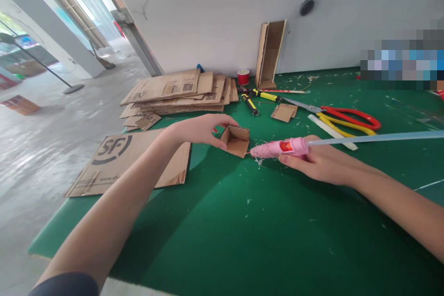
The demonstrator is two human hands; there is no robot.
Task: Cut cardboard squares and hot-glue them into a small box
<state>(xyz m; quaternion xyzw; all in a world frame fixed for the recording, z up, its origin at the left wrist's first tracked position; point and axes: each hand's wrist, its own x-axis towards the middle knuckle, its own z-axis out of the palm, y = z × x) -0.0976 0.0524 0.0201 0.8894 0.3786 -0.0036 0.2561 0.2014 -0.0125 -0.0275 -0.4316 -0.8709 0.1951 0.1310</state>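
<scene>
My left hand grips a small folded cardboard box by its left side, thumb in front and fingers behind. The box's open side faces me, and two of its walls stand up at the back and left. In my right hand is a pink glue gun, fingers wrapped round its handle. Its nozzle points left and meets, or nearly meets, the box's lower right corner. A long translucent glue stick runs out of the gun's back end to the right. Glue strands cling to the nozzle.
Stacked cardboard sheets and a printed cardboard piece lie left. Pliers, red-and-yellow scissors, a white strip, small cardboard squares and a red spool lie behind. A tall cardboard box leans against the wall.
</scene>
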